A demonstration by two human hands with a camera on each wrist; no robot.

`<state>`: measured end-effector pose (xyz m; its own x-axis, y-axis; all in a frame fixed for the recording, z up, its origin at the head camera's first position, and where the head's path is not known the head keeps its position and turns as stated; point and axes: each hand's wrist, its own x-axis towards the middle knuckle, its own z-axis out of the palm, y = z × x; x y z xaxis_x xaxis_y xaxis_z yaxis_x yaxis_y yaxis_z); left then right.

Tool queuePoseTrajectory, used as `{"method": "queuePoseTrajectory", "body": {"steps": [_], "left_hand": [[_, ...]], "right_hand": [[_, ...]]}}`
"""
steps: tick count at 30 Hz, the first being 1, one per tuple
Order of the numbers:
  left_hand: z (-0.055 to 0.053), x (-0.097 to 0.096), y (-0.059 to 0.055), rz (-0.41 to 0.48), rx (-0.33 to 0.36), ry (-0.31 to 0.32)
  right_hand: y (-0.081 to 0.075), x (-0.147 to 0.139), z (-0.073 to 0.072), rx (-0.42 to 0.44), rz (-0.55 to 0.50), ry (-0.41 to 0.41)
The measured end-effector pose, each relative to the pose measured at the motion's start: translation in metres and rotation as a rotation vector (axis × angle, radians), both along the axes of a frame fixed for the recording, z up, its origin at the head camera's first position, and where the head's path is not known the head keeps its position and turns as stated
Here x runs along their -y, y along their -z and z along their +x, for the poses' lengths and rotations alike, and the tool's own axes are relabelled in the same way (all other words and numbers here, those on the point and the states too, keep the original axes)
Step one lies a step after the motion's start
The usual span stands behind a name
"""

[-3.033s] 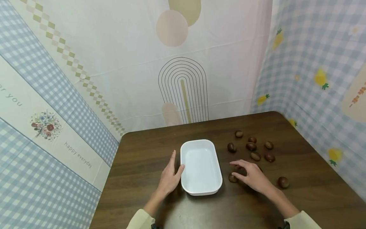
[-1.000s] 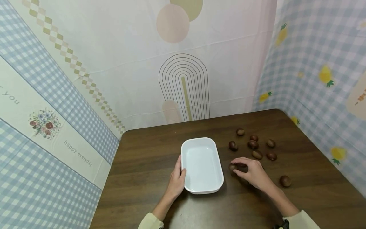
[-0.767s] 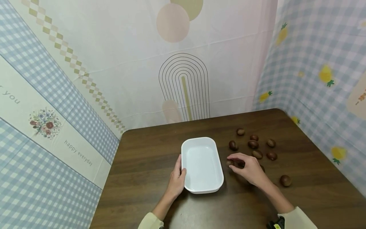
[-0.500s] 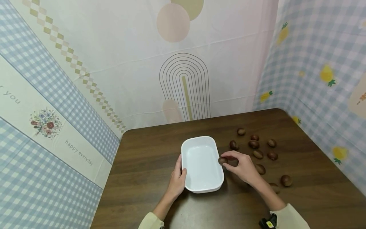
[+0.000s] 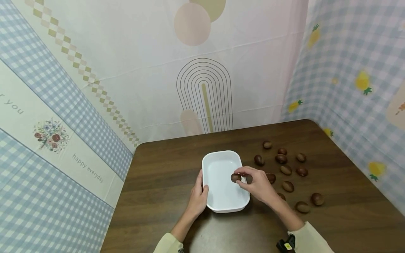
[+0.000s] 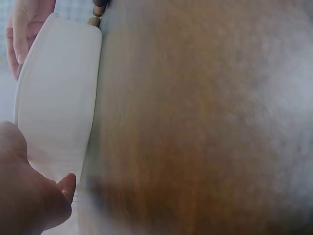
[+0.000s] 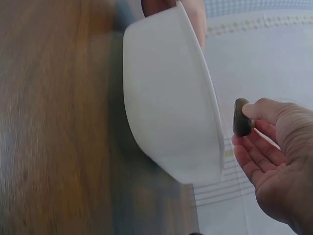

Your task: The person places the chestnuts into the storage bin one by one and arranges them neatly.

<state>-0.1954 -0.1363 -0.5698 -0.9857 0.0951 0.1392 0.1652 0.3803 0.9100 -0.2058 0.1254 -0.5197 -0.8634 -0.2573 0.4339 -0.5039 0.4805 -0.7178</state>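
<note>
A white rectangular baking dish (image 5: 221,182) stands on the wooden table. My left hand (image 5: 198,198) grips its left side, thumb over the rim and fingers along the outer wall. Between thumb and fingertips, my right hand (image 5: 257,184) pinches a brown chestnut (image 5: 235,177) above the inside of the dish, near its right rim. The right wrist view shows this chestnut (image 7: 242,117) raised higher than the rim, its flattish side edge-on. In the left wrist view, the left hand (image 6: 34,191) lies against the dish's wall (image 6: 61,93). No chestnut shows on the dish's floor.
Several loose chestnuts (image 5: 281,159) lie scattered on the right part of the table (image 5: 161,175). Some sit close by the right forearm, one (image 5: 281,196) partly hidden by it. Patterned cloths (image 5: 152,70) hang behind the table and at both sides.
The right hand has picked up a chestnut from the table and carried it left over the dish's rim. The left hand has gone from beside the dish to gripping its side.
</note>
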Motion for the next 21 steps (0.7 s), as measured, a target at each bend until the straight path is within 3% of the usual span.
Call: {"method": "queuePoseTrajectory", "body": {"steps": [15,21], "left_hand": [[-0.001,0.001,0.000,-0.015,-0.013,0.007],[0.000,0.001,-0.002,-0.023,-0.020,0.008]], "right_hand": [[0.013,0.042,-0.003,-0.030,-0.036,-0.133],[0.017,0.054,-0.004,0.022,-0.039,-0.196]]}}
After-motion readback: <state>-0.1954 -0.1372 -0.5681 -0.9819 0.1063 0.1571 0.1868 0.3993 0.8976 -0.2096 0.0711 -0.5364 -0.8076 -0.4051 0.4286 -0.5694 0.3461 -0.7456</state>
